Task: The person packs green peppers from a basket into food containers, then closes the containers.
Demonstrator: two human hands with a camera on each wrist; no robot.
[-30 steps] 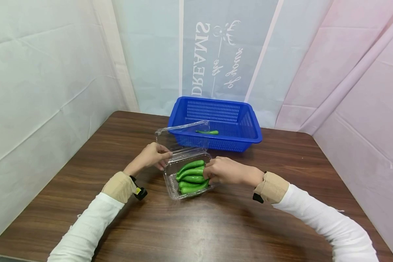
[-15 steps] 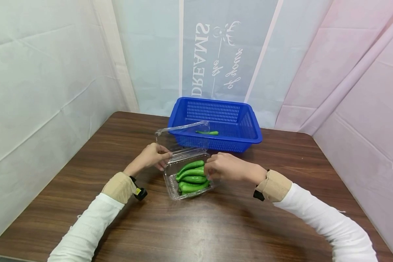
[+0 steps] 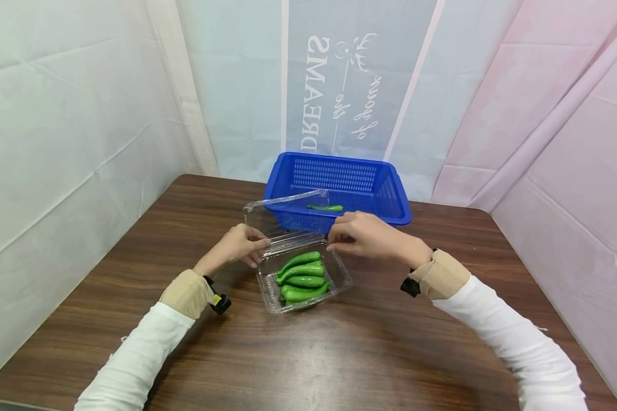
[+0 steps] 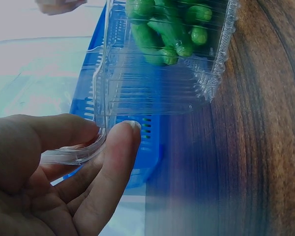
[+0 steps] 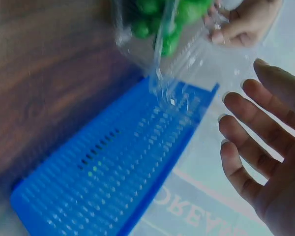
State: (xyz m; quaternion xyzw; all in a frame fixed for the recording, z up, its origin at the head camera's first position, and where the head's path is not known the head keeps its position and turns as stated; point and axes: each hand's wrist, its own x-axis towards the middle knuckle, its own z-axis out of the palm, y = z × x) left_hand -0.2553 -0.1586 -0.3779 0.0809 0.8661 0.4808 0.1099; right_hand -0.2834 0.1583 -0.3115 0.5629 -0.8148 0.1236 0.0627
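A clear plastic clamshell box lies with its lid raised at the back. Several long green peppers lie side by side in its base. My left hand pinches the box's left edge near the hinge between thumb and fingers, as the left wrist view shows. My right hand is above the box's far right corner. In the right wrist view its fingers are loosely bent and nothing is between them.
Behind the box stands a blue perforated basket with one green pepper in it, partly seen through the raised lid. Both stand on a dark wooden table. Fabric screens surround the table's back and sides.
My right hand has risen off the peppers and moved away toward the basket, uncovering the box's right end. My left hand and the box have stayed in place.
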